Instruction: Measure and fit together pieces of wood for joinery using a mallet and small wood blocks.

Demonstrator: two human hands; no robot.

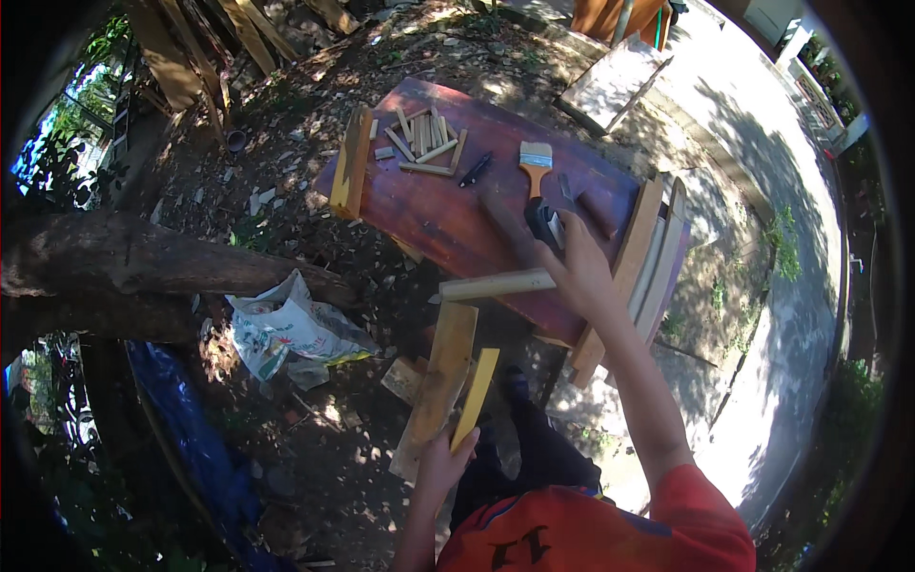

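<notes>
My left hand, low near my legs, is closed round the lower end of a narrow yellowish wooden strip that points up and away. Over the table, my right hand grips a black-and-silver hand tool; its exact kind is hard to make out. Just beyond that tool lies a paintbrush with pale bristles and an orange handle. A pale wooden bar juts over the table's near edge, below my right wrist. Next to my left hand stands a wider wooden board.
The reddish-brown table carries several short wooden sticks, a black pen-like item, an upright wood block and long planks on the right. A white sack and a thick log lie left.
</notes>
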